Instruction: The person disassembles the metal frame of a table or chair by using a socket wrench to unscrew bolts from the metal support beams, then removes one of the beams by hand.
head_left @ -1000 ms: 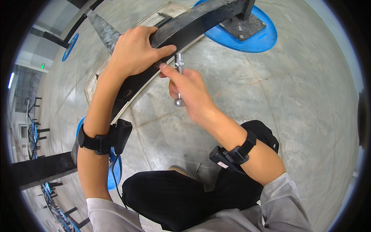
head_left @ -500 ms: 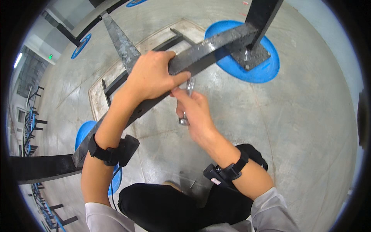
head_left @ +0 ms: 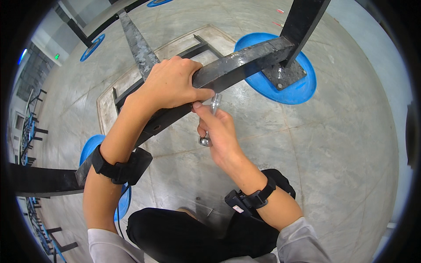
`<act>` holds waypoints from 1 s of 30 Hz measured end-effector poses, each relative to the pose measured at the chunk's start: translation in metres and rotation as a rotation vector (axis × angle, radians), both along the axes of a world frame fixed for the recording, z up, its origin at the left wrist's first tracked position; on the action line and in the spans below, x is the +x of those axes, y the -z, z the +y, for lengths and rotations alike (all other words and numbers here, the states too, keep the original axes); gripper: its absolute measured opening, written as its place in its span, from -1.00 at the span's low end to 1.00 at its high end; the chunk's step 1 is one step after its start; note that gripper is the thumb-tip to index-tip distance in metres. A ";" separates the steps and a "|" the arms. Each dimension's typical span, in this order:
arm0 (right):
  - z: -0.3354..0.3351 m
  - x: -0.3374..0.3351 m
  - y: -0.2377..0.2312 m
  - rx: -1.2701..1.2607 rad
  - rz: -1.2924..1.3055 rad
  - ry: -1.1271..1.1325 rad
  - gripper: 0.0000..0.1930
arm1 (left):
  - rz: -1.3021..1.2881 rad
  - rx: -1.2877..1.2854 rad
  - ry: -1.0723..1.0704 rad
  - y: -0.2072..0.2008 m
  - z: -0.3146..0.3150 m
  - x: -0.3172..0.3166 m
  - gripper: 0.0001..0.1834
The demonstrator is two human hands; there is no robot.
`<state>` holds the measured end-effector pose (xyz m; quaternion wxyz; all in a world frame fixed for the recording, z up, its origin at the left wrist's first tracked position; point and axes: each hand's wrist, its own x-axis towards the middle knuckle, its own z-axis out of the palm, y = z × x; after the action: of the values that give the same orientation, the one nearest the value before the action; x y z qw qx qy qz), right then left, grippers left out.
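My left hand is wrapped over the top of a black metal beam, its thumb along the near side face. Just below it, my right hand has its fingers curled round a shiny metal wrench, whose rounded lower end sticks out under the fist. The right thumb and fingertip press at the beam's lower edge, close to my left thumb. Whatever is between those fingertips is hidden. A round hole shows in the beam's side, left of my right hand.
Blue round discs lie under the frame's legs; a black upright post stands at the beam's right end. A second metal bar joins from behind. A small metal rod lies on the grey floor near my knees. Similar frames stand far left.
The view has shifted slightly. My left hand stays on the beam, and my right hand keeps the wrench just below it, tilted a little differently.
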<state>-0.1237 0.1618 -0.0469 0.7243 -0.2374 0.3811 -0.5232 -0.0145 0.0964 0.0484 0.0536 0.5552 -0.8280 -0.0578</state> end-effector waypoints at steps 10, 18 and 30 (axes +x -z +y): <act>0.008 0.000 -0.007 -0.010 0.018 0.053 -0.78 | 0.069 -0.205 0.064 0.011 -0.001 0.005 -0.55; 0.017 -0.015 0.024 0.056 0.026 0.018 -0.80 | 0.055 -0.060 0.139 0.022 -0.006 -0.001 -0.35; 0.112 -0.010 0.264 0.127 1.403 -0.957 -0.58 | 0.029 -0.083 0.054 0.000 0.022 -0.016 -0.55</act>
<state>-0.1334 0.2736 -0.3111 0.4755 -0.6012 0.6290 0.1298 -0.0305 0.1185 0.0480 0.0871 0.5290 -0.8435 -0.0328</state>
